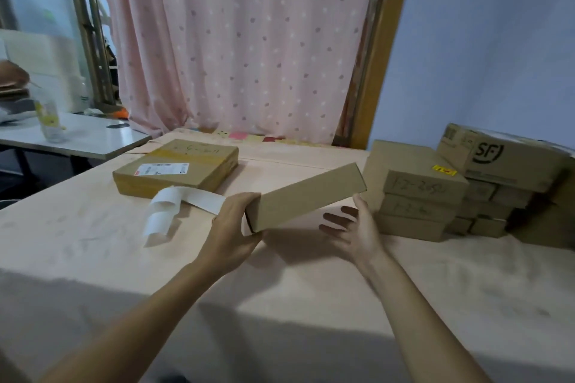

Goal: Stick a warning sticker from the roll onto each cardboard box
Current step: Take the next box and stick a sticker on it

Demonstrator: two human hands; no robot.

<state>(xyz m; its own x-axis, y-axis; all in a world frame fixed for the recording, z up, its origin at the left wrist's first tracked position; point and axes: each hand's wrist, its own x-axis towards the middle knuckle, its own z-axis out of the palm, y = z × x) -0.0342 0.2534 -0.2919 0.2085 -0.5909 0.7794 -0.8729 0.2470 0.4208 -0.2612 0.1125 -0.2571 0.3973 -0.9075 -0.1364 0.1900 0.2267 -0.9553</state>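
Note:
My left hand grips the near end of a plain flat cardboard box, which is lifted and tilted above the table. Just under the box's right end, my right hand is spread with straight fingers and holds nothing; whether it touches the box is unclear. A white strip of sticker backing curls on the table to the left. Behind it lies a flat box with a shipping label. A stack of boxes at the right carries a yellow warning sticker on top.
More boxes, one marked SF, are piled at the far right. A pink dotted curtain hangs behind the table. To the left stands a white side table with a clear cup, and another person's hand shows there.

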